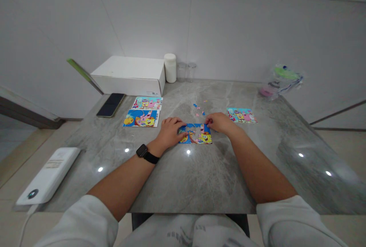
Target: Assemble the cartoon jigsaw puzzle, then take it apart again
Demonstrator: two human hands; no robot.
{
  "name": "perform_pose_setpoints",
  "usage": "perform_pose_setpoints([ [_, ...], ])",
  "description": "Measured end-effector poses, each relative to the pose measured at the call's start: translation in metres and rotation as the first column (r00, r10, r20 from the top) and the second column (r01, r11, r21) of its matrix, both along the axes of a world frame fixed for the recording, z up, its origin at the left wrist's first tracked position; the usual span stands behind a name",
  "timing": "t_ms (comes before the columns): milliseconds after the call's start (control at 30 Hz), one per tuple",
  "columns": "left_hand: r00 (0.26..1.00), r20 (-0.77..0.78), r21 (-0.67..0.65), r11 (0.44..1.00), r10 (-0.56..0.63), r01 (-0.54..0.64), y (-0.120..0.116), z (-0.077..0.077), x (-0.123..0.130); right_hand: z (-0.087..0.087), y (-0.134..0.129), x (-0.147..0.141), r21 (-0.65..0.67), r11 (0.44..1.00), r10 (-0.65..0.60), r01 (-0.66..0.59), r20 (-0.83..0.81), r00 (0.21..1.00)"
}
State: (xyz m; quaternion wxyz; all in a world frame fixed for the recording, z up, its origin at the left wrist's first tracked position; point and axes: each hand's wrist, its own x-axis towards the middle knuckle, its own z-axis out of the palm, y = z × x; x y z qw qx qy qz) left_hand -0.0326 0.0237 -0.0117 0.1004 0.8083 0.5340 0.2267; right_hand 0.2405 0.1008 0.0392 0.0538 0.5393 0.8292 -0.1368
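Observation:
A partly assembled jigsaw puzzle (206,138) with yellow and pink cartoon figures on blue lies before me, with grey gaps in its upper middle. My left hand (170,132) rests at its left edge, thumb and fingers apart, the fingertips touching its border. At the upper right corner, my right hand (217,122) has thumb and forefinger closed on a blue puzzle piece, mostly hidden by the fingertips. Just beyond the puzzle are several loose puzzle pieces (197,114), blue and pink.
Two picture cards (140,119) lie to the left, and another picture card (241,115) to the right. A phone (111,105), white box (128,69), white bottle (170,68), clear glasses (186,72), plastic bag (281,83) and white power bank (50,174) stand around the grey table (194,186).

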Motion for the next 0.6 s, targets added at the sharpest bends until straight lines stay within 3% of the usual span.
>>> perform_pose_setpoints([
  [167, 0.999, 0.051, 0.028, 1.000, -0.003, 0.001, 0.001, -0.001, -0.001, 0.012, 0.006, 0.014, 0.026, 0.997, -0.063, 0.067, -0.141, 0.988],
  [367, 0.959, 0.275, 0.099, 0.990, 0.073, -0.104, 0.004, 0.006, -0.003, 0.044, 0.014, 0.055, 0.202, 0.912, -0.250, 0.357, -0.416, 0.874],
  [467, 0.916, 0.392, 0.103, 0.985, 0.090, -0.141, 0.006, 0.010, -0.004, 0.048, 0.018, 0.060, 0.207, 0.901, -0.274, 0.382, -0.413, 0.869],
  [600, 0.857, 0.501, 0.096, 0.977, 0.118, -0.191, 0.009, 0.014, -0.006, 0.042, 0.035, 0.043, 0.164, 0.940, -0.247, 0.300, -0.283, 0.927],
])
